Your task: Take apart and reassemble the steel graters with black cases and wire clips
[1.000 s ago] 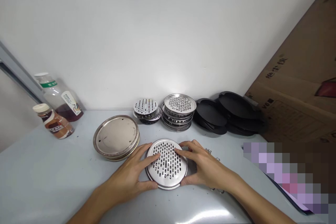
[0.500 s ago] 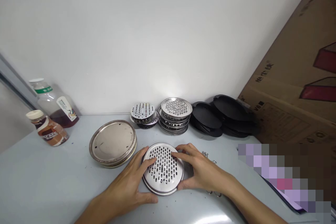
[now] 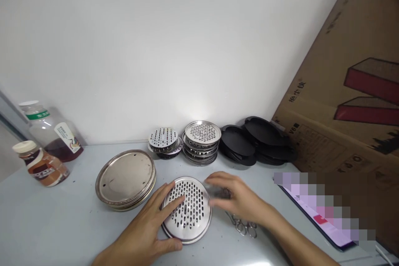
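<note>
My left hand (image 3: pixel 152 220) holds a round perforated metal disc (image 3: pixel 190 212) by its left side. Its index finger rests across the slots, while the thumb lies at the lower left edge. The disc sits flat on a slightly darker round rim underneath. To its right, my right hand (image 3: pixel 232 195) hovers off the edge, slightly blurred, with fingers and thumb apart and nothing visible between them. Several small metal rings (image 3: pixel 243 227) lie on the table just below that hand, partly hidden by it.
A stack of plain metal discs (image 3: pixel 126 176) stands left. Behind are a small slotted stack (image 3: pixel 163 138), a taller slotted stack (image 3: pixel 202 133) and black round trays (image 3: pixel 238 141). Two bottles, one brown (image 3: pixel 46 166) and one clear (image 3: pixel 67 147), a phone (image 3: pixel 311 212) and a cardboard box (image 3: pixel 324 133) flank them.
My right hand has let go of the disc's right edge and moved slightly away, uncovering more rings. My left hand stays on the disc. The view has shifted a little.
</note>
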A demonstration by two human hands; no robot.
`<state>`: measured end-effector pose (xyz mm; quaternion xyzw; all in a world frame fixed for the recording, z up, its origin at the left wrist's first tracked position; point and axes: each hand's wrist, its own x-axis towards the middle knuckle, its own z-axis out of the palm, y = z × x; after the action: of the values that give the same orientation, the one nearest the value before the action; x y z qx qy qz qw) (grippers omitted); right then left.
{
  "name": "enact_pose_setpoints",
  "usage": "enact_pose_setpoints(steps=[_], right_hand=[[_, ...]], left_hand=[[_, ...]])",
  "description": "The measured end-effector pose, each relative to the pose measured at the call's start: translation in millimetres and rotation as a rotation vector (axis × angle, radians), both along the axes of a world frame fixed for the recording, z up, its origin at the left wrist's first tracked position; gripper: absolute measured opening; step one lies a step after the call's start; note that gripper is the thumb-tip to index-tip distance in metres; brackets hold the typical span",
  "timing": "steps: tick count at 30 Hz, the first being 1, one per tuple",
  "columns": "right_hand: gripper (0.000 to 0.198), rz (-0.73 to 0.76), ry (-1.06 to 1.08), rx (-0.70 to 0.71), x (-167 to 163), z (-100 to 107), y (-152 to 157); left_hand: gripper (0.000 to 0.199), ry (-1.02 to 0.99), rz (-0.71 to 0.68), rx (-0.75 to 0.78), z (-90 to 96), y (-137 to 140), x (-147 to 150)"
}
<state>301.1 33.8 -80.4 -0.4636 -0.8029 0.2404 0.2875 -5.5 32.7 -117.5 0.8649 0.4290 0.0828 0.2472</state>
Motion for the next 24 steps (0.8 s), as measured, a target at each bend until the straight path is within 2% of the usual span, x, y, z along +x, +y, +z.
enact_pose_setpoints(steps=[2,4,6,7,10,14,19,24], right_hand=[[0.034,-0.222,0.055,0.111,23,12,18],[0.030,-0.481,0.014,0.294,56,26,44],[0.030,-0.695,-0.214,0.399,95,40,75],[0.031,-0.793,-0.377,0.393,114,46,90],[0.038,-0.858,-0.487,0.337,160,57,127],[0.039,-0.890,-0.577,0.236,191,55,151],[0.031,-0.927,-0.639,0.214,203,54,158],[0.038,-0.964,-0.646,0.354,204,73,139]], left_hand=[[0.085,-0.005,0.003,-0.007,0.3,0,-1],[0.084,-0.012,0.011,-0.019,2.2,-1,-1],[0.084,-0.020,0.016,-0.033,5.5,-3,-1],[0.083,-0.025,0.015,-0.038,7.3,-3,0],[0.083,-0.046,0.001,-0.040,11.0,-3,1],[0.089,-0.044,-0.006,-0.014,10.4,-3,1],[0.091,-0.004,0.005,0.027,8.0,-5,2],[0.091,-0.020,-0.016,0.047,7.1,-6,2]])
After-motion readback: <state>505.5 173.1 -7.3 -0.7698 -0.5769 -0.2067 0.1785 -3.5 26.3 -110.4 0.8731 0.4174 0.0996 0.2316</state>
